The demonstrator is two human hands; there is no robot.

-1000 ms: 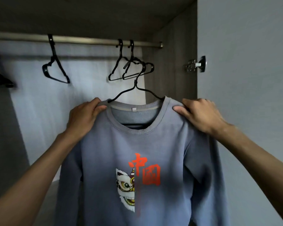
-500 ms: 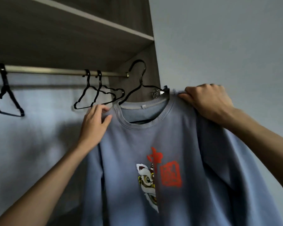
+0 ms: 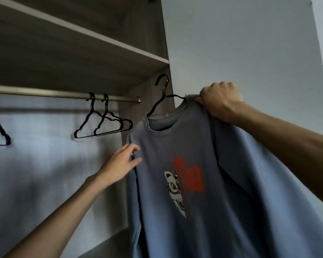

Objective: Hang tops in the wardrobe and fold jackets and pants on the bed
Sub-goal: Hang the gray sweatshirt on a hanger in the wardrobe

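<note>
A grey-blue sweatshirt (image 3: 203,155) with a red and white lion print hangs on a black hanger (image 3: 161,94), held up in front of the wardrobe's right side. My right hand (image 3: 220,101) grips the sweatshirt's shoulder and the hanger arm under it, close to the collar. The hanger's hook points up, to the right of the metal rail (image 3: 63,94) and not on it. My left hand (image 3: 122,164) is lower, fingers loosely spread, touching the sweatshirt's left edge just below the shoulder.
Two bare black hangers (image 3: 103,123) hang near the rail's right end, another hanger (image 3: 0,131) at the far left. A wooden shelf (image 3: 101,40) sits above the rail. The wardrobe's open door (image 3: 250,43) stands on the right behind the sweatshirt.
The sweatshirt and hanger have risen and shifted right. My left hand has let go of the left shoulder and dropped to the garment's side. My right hand still grips the right shoulder.
</note>
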